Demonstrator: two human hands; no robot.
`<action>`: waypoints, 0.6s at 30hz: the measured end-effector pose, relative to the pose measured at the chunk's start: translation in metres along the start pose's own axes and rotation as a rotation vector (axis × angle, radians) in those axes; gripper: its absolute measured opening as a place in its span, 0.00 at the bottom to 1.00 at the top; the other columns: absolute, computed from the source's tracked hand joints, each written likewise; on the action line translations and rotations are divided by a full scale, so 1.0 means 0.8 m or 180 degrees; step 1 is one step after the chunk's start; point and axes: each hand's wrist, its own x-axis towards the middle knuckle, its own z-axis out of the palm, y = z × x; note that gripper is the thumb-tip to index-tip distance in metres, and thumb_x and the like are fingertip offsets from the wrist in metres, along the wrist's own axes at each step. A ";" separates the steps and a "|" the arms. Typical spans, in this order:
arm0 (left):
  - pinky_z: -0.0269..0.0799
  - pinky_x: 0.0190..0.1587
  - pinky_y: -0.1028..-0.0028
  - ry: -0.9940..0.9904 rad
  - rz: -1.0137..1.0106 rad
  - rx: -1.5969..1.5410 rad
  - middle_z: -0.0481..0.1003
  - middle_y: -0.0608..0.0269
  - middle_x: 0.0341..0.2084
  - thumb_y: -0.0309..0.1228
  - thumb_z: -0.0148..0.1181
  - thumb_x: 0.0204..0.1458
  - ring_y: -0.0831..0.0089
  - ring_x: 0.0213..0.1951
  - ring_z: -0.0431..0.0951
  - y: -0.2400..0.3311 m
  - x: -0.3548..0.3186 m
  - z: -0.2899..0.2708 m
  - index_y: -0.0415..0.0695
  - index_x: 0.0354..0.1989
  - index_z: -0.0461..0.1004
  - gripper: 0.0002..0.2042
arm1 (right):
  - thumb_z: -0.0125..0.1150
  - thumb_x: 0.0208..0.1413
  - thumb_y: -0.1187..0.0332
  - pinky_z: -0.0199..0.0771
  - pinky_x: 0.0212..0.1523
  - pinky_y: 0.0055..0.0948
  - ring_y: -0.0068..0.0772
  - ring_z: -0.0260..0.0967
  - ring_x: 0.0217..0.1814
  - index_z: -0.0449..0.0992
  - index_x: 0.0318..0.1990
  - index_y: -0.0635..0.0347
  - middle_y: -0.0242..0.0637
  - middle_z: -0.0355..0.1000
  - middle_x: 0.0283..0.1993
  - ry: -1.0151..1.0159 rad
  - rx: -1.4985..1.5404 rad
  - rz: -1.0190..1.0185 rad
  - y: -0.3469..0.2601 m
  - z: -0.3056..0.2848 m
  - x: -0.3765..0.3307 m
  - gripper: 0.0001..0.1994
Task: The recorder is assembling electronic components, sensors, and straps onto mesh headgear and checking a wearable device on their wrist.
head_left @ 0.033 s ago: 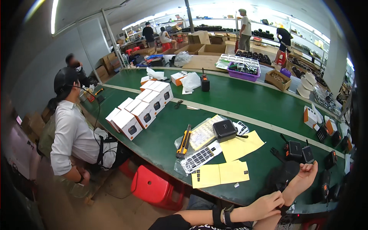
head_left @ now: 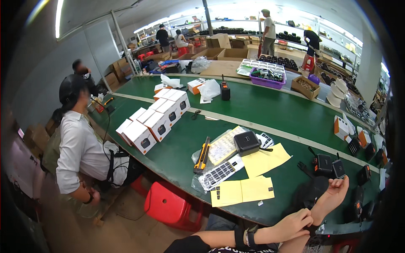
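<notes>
My left hand (head_left: 292, 224) reaches across to my right forearm, its fingers closed at a black band (head_left: 312, 229) there. Just beyond, my right hand (head_left: 336, 189) is raised palm up, its fingers loosely bent and holding nothing. Beside my right forearm lies a soft black item (head_left: 310, 194), partly hidden by the arm. Past my right fingertips stand small black box-shaped devices (head_left: 324, 165). Left of my hands are yellow sheets (head_left: 257, 190), a sheet of black stickers (head_left: 217, 175), a black-and-yellow utility knife (head_left: 202, 156) and another black device with a strap (head_left: 247, 142).
White product boxes (head_left: 145, 137) stand in rows on the green table (head_left: 253, 114). A co-worker in a white shirt (head_left: 82, 143) sits at the left near a red stool (head_left: 168, 204). A purple basket (head_left: 268, 83) stands across the table; more devices (head_left: 358, 202) line the right.
</notes>
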 end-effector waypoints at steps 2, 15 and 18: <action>0.66 0.40 0.68 0.0417 0.0412 0.0282 0.61 0.56 0.38 0.29 0.64 0.41 0.60 0.38 0.67 -0.009 -0.004 0.007 0.42 0.38 0.63 0.18 | 0.48 0.60 0.67 0.62 0.32 0.22 0.18 0.53 0.25 0.69 0.38 0.65 0.27 0.55 0.22 -0.0019 0.0102 0.0320 0.007 0.017 -0.010 0.09; 0.59 0.47 0.66 0.0288 0.0547 0.0702 0.65 0.60 0.34 0.40 0.65 0.37 0.63 0.40 0.66 -0.017 -0.008 -0.020 0.41 0.32 0.66 0.19 | 0.49 0.60 0.67 0.59 0.29 0.22 0.18 0.53 0.23 0.67 0.38 0.62 0.26 0.54 0.20 -0.0173 0.0208 0.0731 0.005 0.019 -0.023 0.07; 0.60 0.47 0.67 0.0238 0.0611 0.0708 0.65 0.60 0.33 0.42 0.64 0.37 0.63 0.39 0.65 -0.014 -0.007 -0.027 0.41 0.31 0.65 0.20 | 0.49 0.60 0.67 0.59 0.29 0.21 0.17 0.54 0.24 0.68 0.38 0.62 0.26 0.55 0.20 -0.0249 0.0151 0.0797 0.005 0.026 -0.033 0.08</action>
